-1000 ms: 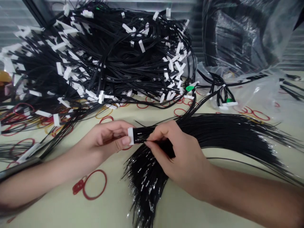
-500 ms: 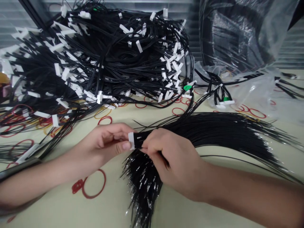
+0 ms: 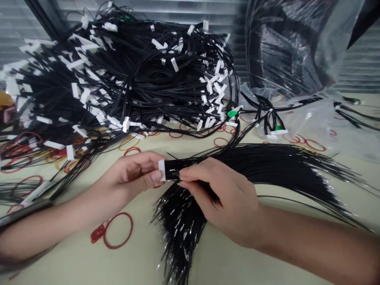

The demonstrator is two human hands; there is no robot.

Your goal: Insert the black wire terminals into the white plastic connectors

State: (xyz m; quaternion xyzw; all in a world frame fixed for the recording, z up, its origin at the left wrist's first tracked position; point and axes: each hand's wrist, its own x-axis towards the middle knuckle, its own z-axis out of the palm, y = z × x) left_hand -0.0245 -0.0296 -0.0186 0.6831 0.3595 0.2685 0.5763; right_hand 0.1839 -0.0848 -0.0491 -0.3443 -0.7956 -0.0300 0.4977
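Between the thumb and fingers of my left hand (image 3: 138,172) is a white connector housing (image 3: 162,170), with several black wires running out of its right side. My right hand (image 3: 221,194) is pinched close to the connector, thumb and forefinger at the wires; what exactly lies between the fingertips is too small to make out. Below the hands hangs a fan of black wires with shiny metal terminals (image 3: 178,225). More of the loose black wires (image 3: 276,164) spread to the right behind my right hand.
A large heap of black cables with white connectors (image 3: 154,75) fills the back left. Clear plastic bags (image 3: 291,51) with dark cable stand at the back right. Red rubber bands (image 3: 118,230) lie on the pale table (image 3: 89,265). A green tag (image 3: 232,113) shows at the heap's edge.
My right thumb and forefinger have drawn slightly back from the connector, showing more wire beside it. My left hand still holds the connector, shifted slightly up and left. The view has tilted a little.
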